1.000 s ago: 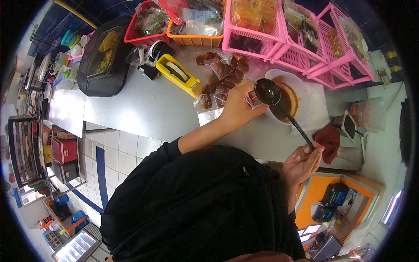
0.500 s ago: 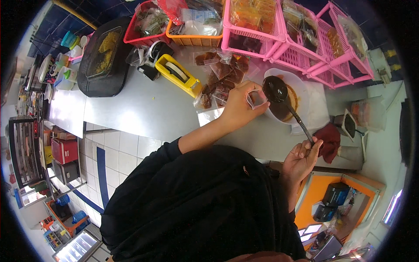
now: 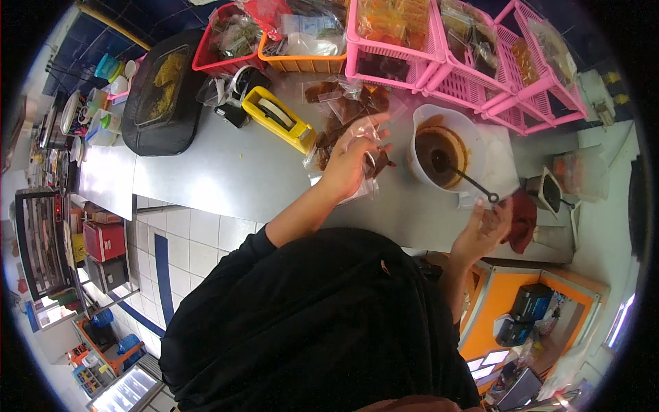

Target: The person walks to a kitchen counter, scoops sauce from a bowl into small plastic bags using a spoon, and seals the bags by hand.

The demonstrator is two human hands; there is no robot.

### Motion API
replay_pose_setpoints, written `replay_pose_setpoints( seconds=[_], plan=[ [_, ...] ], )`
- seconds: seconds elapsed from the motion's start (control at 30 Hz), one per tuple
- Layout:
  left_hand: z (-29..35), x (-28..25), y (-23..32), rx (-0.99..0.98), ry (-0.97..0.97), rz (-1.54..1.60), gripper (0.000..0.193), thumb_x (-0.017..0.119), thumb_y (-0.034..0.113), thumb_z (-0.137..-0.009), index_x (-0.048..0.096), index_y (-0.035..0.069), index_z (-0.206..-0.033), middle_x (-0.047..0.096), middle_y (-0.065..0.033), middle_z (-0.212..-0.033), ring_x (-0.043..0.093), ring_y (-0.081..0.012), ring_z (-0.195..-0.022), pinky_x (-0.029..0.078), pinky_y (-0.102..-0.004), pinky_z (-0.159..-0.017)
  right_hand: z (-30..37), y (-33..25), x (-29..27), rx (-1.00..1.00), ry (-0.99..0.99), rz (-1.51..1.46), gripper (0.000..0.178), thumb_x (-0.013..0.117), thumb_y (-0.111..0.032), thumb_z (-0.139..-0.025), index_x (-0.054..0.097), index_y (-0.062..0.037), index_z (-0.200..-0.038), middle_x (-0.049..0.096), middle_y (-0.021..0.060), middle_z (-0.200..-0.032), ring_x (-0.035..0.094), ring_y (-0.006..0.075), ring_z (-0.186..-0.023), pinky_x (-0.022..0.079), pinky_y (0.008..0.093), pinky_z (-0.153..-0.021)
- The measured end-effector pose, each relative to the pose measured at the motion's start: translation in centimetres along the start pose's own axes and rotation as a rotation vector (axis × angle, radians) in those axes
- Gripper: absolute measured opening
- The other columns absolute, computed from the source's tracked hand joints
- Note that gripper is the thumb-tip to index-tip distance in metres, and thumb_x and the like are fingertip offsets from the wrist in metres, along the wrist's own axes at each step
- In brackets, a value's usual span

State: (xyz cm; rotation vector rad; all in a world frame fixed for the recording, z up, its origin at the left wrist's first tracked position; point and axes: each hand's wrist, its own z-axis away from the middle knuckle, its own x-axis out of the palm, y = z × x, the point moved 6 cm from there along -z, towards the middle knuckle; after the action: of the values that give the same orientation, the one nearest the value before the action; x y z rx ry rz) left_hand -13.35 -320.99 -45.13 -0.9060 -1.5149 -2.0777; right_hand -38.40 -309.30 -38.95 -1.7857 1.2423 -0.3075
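My left hand [image 3: 349, 163] is closed round a small clear plastic bag with brown sauce [image 3: 376, 163] in its lower part. Just beyond that hand lies a pile of similar sauce-filled bags [image 3: 347, 103]. To the right stands a white plastic bowl [image 3: 420, 117], partly filled with brown sauce [image 3: 434, 145]. A dark ladle [image 3: 473, 182] leans in it, its scoop in the sauce and its handle over the near right rim. My right hand [image 3: 482, 232] is beside the handle's end, slightly blurred, fingers apart and holding nothing.
A yellow tape dispenser [image 3: 278, 118] sits left of the bags. Pink plastic racks [image 3: 467, 93], an orange basket [image 3: 302, 65] and a red basket [image 3: 216, 67] line the back. A dark red cloth [image 3: 523, 221] lies near my right hand. A black tray [image 3: 141, 141] stands at left.
The ladle has gone from above the bowl down into the sauce, and my right hand has let go of it. My left hand has moved left, away from the bowl, with the bag.
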Motion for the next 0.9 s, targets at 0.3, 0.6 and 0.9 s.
replay_pose_setpoints(
  seconds=[0.3,0.6,0.9],
  plan=[
    [4.7,3.2,-2.8,-0.082,-0.475,-0.406,0.055,0.067,0.008,-0.088,0.043,0.005,-0.138,0.067,-0.0043,-0.099,0.06,-0.0096,-0.1,0.047,-0.0265,-0.089,5.4,-3.8,6.2,0.304,-0.876,-0.507,0.011,0.065,-0.005,-0.088,0.057,-0.0006,-0.093,0.054,0.0056,-0.092,0.052,0.0112,-0.071,0.043,0.0226,-0.063],
    [5.1,-0.9,-4.3,-0.08,-0.218,-0.22,0.012,0.064,0.008,-0.091,0.065,-0.001,-0.099,0.069,-0.0071,-0.094,0.065,-0.0114,-0.088,0.052,-0.0267,-0.082,8.0,-1.4,6.2,0.703,-0.861,-0.847,0.008,0.058,-0.007,-0.093,0.055,-0.0017,-0.089,0.057,0.0064,-0.086,0.059,0.0158,-0.069,0.05,0.0304,-0.065],
    [5.5,-1.5,-3.8,-0.058,-0.187,-0.287,0.013,0.066,0.01,-0.09,0.066,-0.001,-0.096,0.068,-0.0067,-0.091,0.066,-0.0118,-0.084,0.054,-0.0265,-0.079,8.0,-1.9,6.6,0.57,-0.953,-0.8,0.008,0.058,-0.007,-0.092,0.056,-0.0005,-0.09,0.056,0.0065,-0.085,0.056,0.0146,-0.074,0.047,0.0287,-0.069]
  ],
)
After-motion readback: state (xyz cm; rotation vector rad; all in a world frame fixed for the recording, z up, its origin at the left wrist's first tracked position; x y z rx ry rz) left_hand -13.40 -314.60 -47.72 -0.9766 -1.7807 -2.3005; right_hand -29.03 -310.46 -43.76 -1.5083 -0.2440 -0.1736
